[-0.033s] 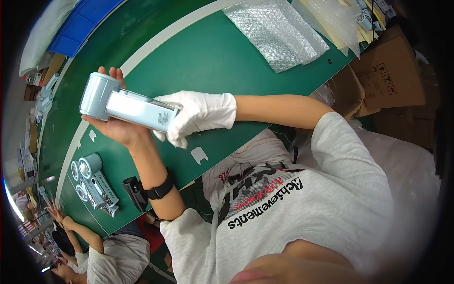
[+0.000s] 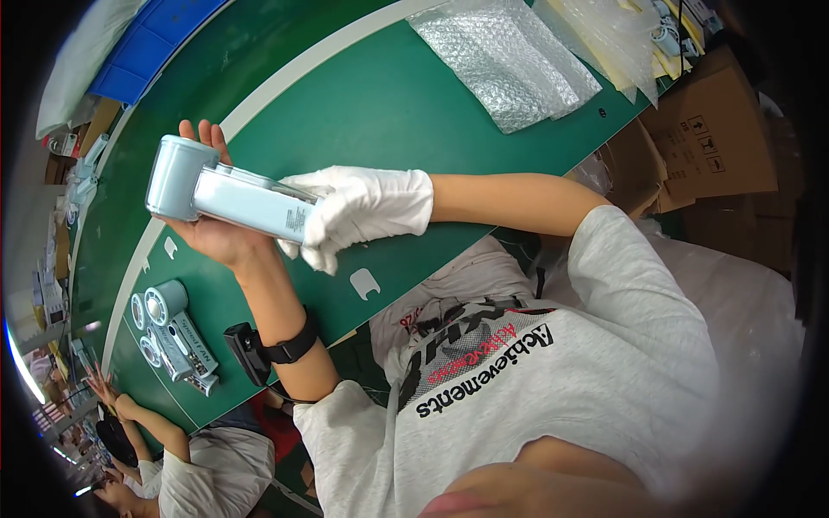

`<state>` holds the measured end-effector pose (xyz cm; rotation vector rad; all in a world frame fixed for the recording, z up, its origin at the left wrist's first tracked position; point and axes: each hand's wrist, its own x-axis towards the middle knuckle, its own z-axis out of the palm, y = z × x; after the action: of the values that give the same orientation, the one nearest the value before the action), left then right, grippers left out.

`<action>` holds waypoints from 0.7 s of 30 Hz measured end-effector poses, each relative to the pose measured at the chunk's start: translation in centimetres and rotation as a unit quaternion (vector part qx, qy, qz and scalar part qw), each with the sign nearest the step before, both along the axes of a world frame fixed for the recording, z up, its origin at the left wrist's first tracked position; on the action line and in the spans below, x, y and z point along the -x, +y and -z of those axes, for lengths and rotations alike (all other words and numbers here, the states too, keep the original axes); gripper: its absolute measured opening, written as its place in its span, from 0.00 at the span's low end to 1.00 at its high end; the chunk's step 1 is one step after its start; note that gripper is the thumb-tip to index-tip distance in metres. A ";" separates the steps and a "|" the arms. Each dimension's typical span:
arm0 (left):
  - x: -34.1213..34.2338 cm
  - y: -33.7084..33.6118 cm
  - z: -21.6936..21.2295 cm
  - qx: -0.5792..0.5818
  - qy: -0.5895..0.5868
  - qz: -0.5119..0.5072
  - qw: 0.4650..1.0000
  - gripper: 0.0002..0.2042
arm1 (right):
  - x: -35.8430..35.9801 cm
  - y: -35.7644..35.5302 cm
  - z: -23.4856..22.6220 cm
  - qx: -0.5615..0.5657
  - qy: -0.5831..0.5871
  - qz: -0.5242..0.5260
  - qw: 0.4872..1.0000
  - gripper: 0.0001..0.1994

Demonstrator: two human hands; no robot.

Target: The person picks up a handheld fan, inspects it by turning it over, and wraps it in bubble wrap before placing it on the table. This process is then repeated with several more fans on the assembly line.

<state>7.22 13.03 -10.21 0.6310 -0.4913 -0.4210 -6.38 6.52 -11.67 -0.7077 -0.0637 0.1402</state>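
A pale blue handheld fan (image 2: 250, 200), with a thick round head and a flat, long handle, is held above the green table. Beneath it lies my bare left hand (image 2: 226, 240), palm up under the handle and head, with its fingertips sticking out beyond the far side. The white-gloved right hand (image 2: 350, 207) grips the handle's lower end between thumb and fingers. A small printed label shows on the handle near the glove. Parts of the left palm and thumb are hidden by the fan. A black device (image 2: 250, 352) is strapped to my left forearm.
Several similar fans (image 2: 177, 332) lie in a group at the left. White cut-out pieces (image 2: 364, 285) are on the green tabletop (image 2: 363, 112). Bubble wrap (image 2: 505, 65) lies at the far right, near an open cardboard box (image 2: 708, 129). A co-worker (image 2: 216, 470) sits at the lower left.
The fan has rolled slightly in my hands, so its face is turned differently and the left thumb shows less. The gloved hand has shifted a little with it.
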 end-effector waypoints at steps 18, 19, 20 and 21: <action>12.8 -12.2 4.7 -0.174 -0.800 0.030 0.573 0.27 | 7.2 -1.7 -3.9 0.005 -0.158 0.347 0.924 0.25; 13.5 -12.5 4.6 -0.237 -0.801 0.075 0.544 0.26 | 7.9 -1.9 -3.9 -0.013 -0.168 0.329 0.929 0.23; 14.2 -12.8 4.7 -0.298 -0.800 0.116 0.508 0.25 | 8.5 -2.2 -4.0 -0.032 -0.179 0.312 0.932 0.22; 14.1 -12.5 5.1 -0.345 -0.789 0.132 0.491 0.24 | 8.8 -2.5 -3.6 -0.029 -0.182 0.321 0.929 0.22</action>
<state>-6.87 0.54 -15.29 1.7202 -2.3230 -0.1743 -15.20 4.03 -8.05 -0.6569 -0.1863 -0.6225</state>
